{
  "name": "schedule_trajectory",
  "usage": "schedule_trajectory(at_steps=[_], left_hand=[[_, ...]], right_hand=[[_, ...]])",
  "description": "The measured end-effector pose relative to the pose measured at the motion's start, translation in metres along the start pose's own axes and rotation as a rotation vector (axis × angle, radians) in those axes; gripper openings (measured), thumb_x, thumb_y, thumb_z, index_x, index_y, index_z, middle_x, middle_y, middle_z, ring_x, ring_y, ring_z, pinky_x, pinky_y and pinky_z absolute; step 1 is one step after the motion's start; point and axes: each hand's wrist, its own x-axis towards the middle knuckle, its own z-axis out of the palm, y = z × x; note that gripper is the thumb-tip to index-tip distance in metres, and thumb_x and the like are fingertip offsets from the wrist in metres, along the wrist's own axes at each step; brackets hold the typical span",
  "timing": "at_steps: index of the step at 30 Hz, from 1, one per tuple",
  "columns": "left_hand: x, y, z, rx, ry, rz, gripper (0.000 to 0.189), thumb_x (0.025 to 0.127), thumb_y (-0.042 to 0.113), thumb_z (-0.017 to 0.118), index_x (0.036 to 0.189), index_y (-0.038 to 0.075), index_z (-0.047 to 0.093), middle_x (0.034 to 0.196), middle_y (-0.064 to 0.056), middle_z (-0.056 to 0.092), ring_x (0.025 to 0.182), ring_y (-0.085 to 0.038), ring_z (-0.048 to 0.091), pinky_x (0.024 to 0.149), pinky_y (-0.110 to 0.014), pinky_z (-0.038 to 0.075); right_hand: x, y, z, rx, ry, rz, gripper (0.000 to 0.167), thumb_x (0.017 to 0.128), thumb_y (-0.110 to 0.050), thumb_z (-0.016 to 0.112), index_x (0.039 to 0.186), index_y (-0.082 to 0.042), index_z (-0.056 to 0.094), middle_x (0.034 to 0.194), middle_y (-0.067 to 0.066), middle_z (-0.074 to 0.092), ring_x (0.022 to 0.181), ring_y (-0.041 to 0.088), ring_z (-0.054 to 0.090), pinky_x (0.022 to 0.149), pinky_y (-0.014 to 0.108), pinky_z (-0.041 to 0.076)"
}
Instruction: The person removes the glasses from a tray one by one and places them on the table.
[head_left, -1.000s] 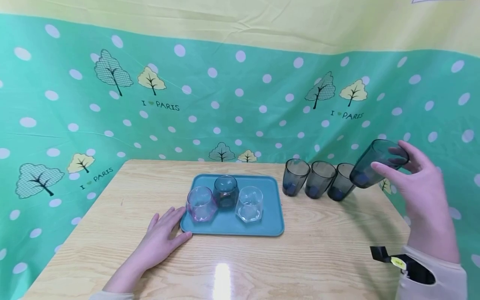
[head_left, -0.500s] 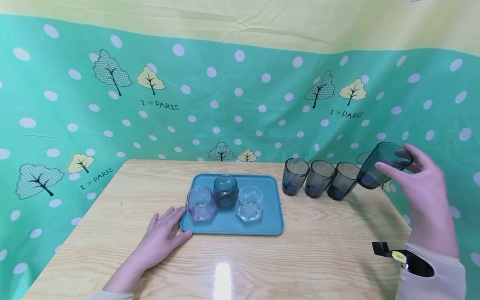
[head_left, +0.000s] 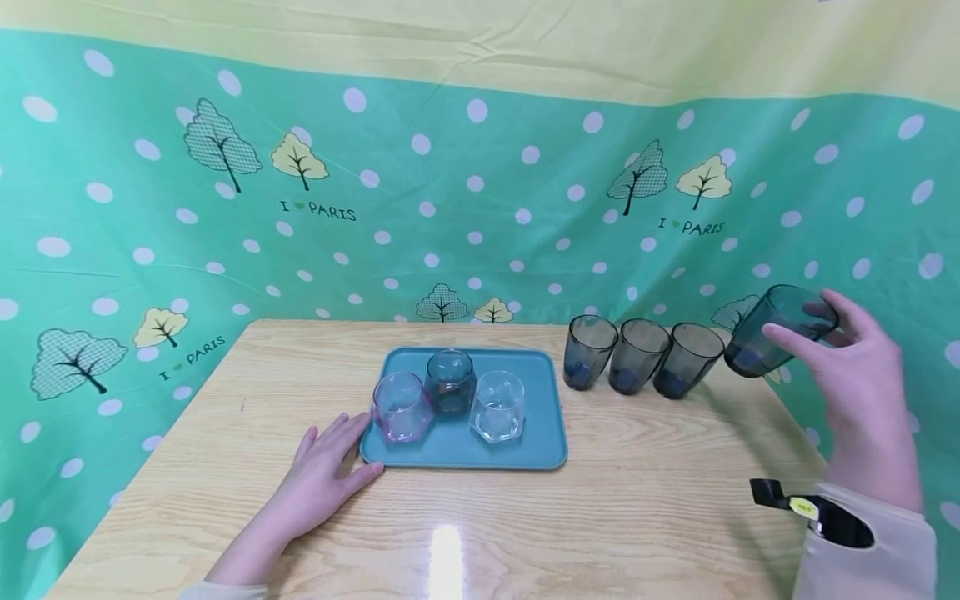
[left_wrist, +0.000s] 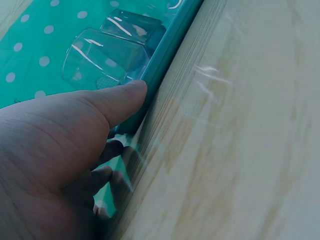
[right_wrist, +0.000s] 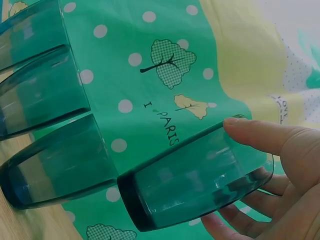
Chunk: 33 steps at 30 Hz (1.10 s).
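My right hand (head_left: 862, 358) holds a smoky dark glass tumbler (head_left: 780, 331) near its rim, thumb on one side and fingers on the other. The tumbler tilts in the air at the table's right side, its thick base (right_wrist: 134, 202) pointing down and left. Beside it, three matching tumblers (head_left: 637, 358) stand in a row on the table. My left hand (head_left: 322, 479) lies at the left front corner of a blue tray (head_left: 540, 437), fingers relaxed, thumb tip at its edge. On the tray stand a pinkish glass (head_left: 403, 408), a dark glass (head_left: 452, 383) and a clear glass (head_left: 498, 408).
The wooden table (head_left: 600, 517) reaches back to a green dotted curtain (head_left: 480, 208) with printed trees. A black wrist strap (head_left: 840, 523) sits on the right sleeve.
My right hand has moved a little to the right with the tumbler, away from the three standing ones. The left hand, tray and standing glasses stay in place.
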Motion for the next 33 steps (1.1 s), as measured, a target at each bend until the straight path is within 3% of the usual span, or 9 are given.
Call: schedule_trajectory(at_steps=[11, 19, 22, 26, 28, 33], left_hand=[[-0.001, 0.002, -0.002, -0.003, 0.0, -0.006, 0.081, 0.105, 0.044, 0.077, 0.168, 0.005, 0.044, 0.165, -0.024, 0.051, 0.159, -0.054, 0.032, 0.126, -0.079, 0.007], [0.001, 0.001, -0.002, 0.011, -0.002, -0.002, 0.08, 0.105, 0.043, 0.077, 0.167, 0.004, 0.045, 0.165, -0.024, 0.052, 0.159, -0.053, 0.033, 0.125, -0.079, 0.008], [0.001, 0.001, -0.003, 0.01, -0.003, -0.004, 0.08, 0.105, 0.043, 0.077, 0.168, 0.005, 0.045, 0.165, -0.024, 0.052, 0.159, -0.053, 0.033, 0.125, -0.079, 0.008], [0.001, 0.0, -0.002, 0.01, -0.003, -0.001, 0.081, 0.105, 0.044, 0.077, 0.168, 0.005, 0.045, 0.165, -0.024, 0.052, 0.159, -0.053, 0.032, 0.125, -0.079, 0.008], [0.001, 0.0, -0.002, 0.012, -0.003, 0.001, 0.081, 0.105, 0.044, 0.077, 0.168, 0.005, 0.045, 0.165, -0.024, 0.052, 0.159, -0.053, 0.033, 0.125, -0.079, 0.008], [0.001, 0.0, -0.001, 0.013, -0.004, 0.001, 0.081, 0.105, 0.045, 0.077, 0.168, 0.005, 0.045, 0.165, -0.023, 0.052, 0.159, -0.053, 0.033, 0.126, -0.079, 0.008]], right_hand=[[0.013, 0.012, 0.002, 0.022, -0.034, 0.008, 0.101, 0.094, -0.033, 0.092, 0.175, -0.035, 0.031, 0.145, -0.025, 0.054, 0.118, -0.004, 0.044, 0.093, 0.007, 0.037], [0.021, 0.023, 0.001, -0.019, -0.085, 0.026, 0.106, 0.096, -0.034, 0.091, 0.177, -0.034, 0.022, 0.141, -0.024, 0.053, 0.117, -0.001, 0.044, 0.086, 0.008, 0.039], [0.024, 0.027, 0.001, -0.058, -0.11, 0.034, 0.108, 0.097, -0.04, 0.088, 0.178, -0.034, 0.017, 0.159, -0.013, 0.05, 0.136, 0.013, 0.043, 0.103, 0.012, 0.04], [0.026, 0.034, 0.0, -0.085, -0.145, 0.052, 0.11, 0.098, -0.048, 0.084, 0.178, -0.034, 0.011, 0.178, -0.007, 0.032, 0.16, 0.027, 0.024, 0.131, 0.034, 0.028], [0.027, 0.038, 0.0, -0.098, -0.158, 0.055, 0.11, 0.098, -0.05, 0.083, 0.178, -0.033, 0.01, 0.178, -0.007, 0.032, 0.162, 0.03, 0.022, 0.133, 0.039, 0.026], [0.029, 0.047, 0.001, -0.138, -0.196, 0.028, 0.11, 0.1, -0.048, 0.082, 0.179, -0.025, 0.009, 0.172, -0.003, 0.039, 0.156, 0.03, 0.029, 0.127, 0.03, 0.032]])
